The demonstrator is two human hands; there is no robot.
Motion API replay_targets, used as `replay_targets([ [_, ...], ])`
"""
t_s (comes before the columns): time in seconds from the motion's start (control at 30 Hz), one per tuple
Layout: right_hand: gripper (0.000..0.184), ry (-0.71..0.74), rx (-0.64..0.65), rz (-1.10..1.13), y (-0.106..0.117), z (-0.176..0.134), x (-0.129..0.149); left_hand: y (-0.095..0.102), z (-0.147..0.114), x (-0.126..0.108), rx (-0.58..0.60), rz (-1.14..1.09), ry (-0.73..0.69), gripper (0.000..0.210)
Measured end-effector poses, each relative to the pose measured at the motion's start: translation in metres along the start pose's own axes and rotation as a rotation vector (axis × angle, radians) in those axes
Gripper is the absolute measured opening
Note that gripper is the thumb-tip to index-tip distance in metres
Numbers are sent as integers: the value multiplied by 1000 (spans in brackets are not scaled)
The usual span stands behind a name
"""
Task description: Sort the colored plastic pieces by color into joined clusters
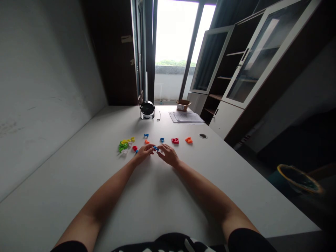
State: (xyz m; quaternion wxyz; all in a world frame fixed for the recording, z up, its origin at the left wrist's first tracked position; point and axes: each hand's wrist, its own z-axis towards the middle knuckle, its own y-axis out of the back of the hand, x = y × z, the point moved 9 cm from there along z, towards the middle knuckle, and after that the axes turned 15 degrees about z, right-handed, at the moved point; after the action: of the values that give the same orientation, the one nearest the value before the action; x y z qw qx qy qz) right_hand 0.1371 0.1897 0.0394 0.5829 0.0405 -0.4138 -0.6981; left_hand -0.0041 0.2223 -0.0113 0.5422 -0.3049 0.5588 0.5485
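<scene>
Here we are at the white table (157, 199), both arms stretched forward, and the hands meet right at our middle, probably because that lets each reach equally. Between them sits the small blue piece (156, 148), just above the tabletop or resting on it; we can't tell which. The left hand (145, 151) has its fingers drawn narrow, pinching one side. The right hand (169, 153) comes in from the other side, thumb and fingers also closed narrowly on the piece, so it looks steadied from both ends.

Look at the layout! Just beyond the fingers, another blue block (162, 139), a red block (175, 140) and an orange block (189, 140) stand well apart in a loose row, perhaps so each can be seen singly. Over by the left hand, the green, yellow and white pile (123, 146) lies bunched together, seemingly within easy reach. Farther back, the round black device (147, 108), papers (186, 117) and open carton (183, 105) sit at the far end, likely to leave us working room.
</scene>
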Motion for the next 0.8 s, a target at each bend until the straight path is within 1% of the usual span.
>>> replay_targets([
  [0.1,24,7,-12,8,0,0,-1,1,0,0,1,-10,3,47],
  [0.17,25,3,-24,15,1,-1,-2,1,0,0,12,-13,2,46],
  [0.3,22,-9,-25,31,0,-2,-6,0,0,-1,27,-9,6,47],
  [0.47,22,7,6,43,-2,-1,-3,0,0,-1,40,10,-3,47],
  [0.67,16,18,35,49,-4,-1,-1,1,0,3,28,-2,-2,49],
  [0.8,15,17,59,36,-7,-1,-2,1,1,4,28,-11,0,49],
])
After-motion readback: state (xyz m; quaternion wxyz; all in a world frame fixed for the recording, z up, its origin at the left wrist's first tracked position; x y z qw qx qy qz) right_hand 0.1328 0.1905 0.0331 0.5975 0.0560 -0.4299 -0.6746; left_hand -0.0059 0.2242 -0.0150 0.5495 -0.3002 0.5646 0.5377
